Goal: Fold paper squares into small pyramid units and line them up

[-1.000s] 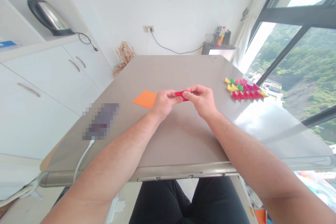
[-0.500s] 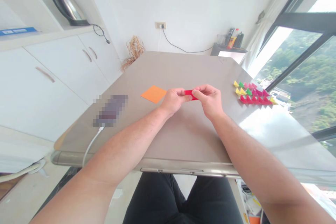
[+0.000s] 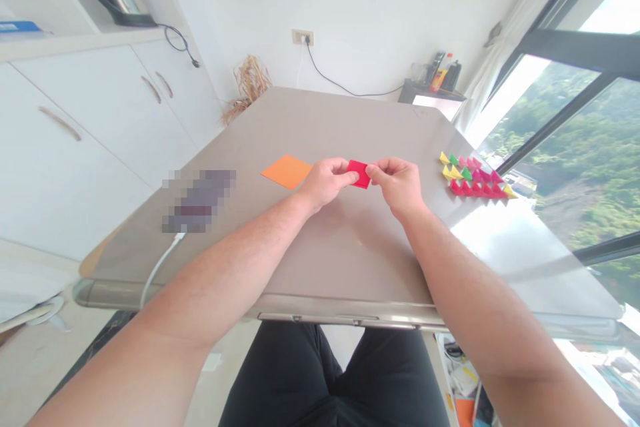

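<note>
A small folded square of red paper [image 3: 359, 175] is held above the middle of the table between both hands. My left hand [image 3: 327, 181] is closed on its left side, the thumb lying across the front. At the right edge, the thumb and fingers of my right hand [image 3: 397, 181] pinch the same paper. Just left of my left hand, a flat orange sheet of paper [image 3: 286, 171] lies on the table. Parts of the red square are hidden behind my fingertips.
Rows of folded paper pieces [image 3: 477, 188] in yellow, green, pink and red stand at the table's right side. A blurred-out dark device [image 3: 203, 200] with a white cable [image 3: 163, 267] lies on the left. Beyond the table [image 3: 340, 120] are a low cabinet with bottles [image 3: 433, 97] and a window.
The red paper, seen before as a narrow strip, now shows as a tilted square with more of its face visible. My right hand's grip has shifted to its edge. The view has moved slightly.
</note>
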### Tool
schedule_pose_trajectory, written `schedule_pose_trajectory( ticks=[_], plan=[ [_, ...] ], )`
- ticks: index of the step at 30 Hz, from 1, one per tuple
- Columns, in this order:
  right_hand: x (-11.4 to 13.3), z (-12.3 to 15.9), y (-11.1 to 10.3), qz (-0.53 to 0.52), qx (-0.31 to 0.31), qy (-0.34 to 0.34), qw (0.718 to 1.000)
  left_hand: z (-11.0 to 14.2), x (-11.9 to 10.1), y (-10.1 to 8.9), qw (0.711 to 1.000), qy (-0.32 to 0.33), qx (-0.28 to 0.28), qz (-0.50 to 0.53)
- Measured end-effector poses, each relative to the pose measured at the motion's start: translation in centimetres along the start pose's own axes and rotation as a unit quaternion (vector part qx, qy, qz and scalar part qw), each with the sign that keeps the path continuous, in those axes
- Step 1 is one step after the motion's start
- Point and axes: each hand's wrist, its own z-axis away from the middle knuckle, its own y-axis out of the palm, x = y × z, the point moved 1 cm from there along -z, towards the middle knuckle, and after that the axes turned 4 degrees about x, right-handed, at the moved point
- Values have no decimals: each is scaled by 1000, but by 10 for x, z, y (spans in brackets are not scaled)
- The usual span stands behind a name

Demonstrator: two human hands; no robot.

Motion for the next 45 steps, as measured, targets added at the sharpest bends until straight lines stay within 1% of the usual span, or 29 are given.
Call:
schedule_pose_trajectory(
  ticks=[6,8,11,12,14,16,19,20,22,24,27,30,33,38,41,45],
  plan=[
    [-4,0,3,42,61,10,997,-4,3,-3,999,16,-35,34],
    [-6,-1,4,22,50,21,998,-5,3,-3,997,13,-40,64],
    [-8,-2,5,-57,5,26,998,-4,1,-1,995,-4,-31,99],
    [-9,-2,5,-76,2,30,997,-3,1,0,995,-9,-30,99],
    [-10,-3,6,-86,18,39,995,-3,0,0,995,-14,-42,84],
    [-11,-3,5,-79,31,20,996,-3,0,-2,998,-9,-53,37],
    [-11,-4,4,-64,17,-46,997,-4,0,-4,998,14,-31,-60],
    [-11,-4,4,-51,14,-60,997,-4,0,-5,996,25,-21,-84],
    [-13,-4,4,-20,14,-67,997,-4,1,-5,993,44,-16,-105],
    [-14,-5,4,-6,13,-62,998,-4,3,-5,992,57,-22,-106],
    [-16,-5,5,-23,3,-70,997,-4,5,-5,992,69,-29,-102],
    [-16,-5,5,-17,-5,-77,997,-4,5,-4,992,80,-37,-85],
    [-16,-6,5,-10,-10,-82,997,-4,3,-4,994,77,-49,-56],
    [-15,-7,4,-40,-15,-86,995,-3,-1,-4,994,71,-75,-30],
    [-13,-7,4,-54,-11,-83,995,-2,-2,-4,994,67,-79,-35],
    [-10,-6,5,-57,-13,-77,995,-2,-2,-4,991,71,-88,-70]
  ],
)
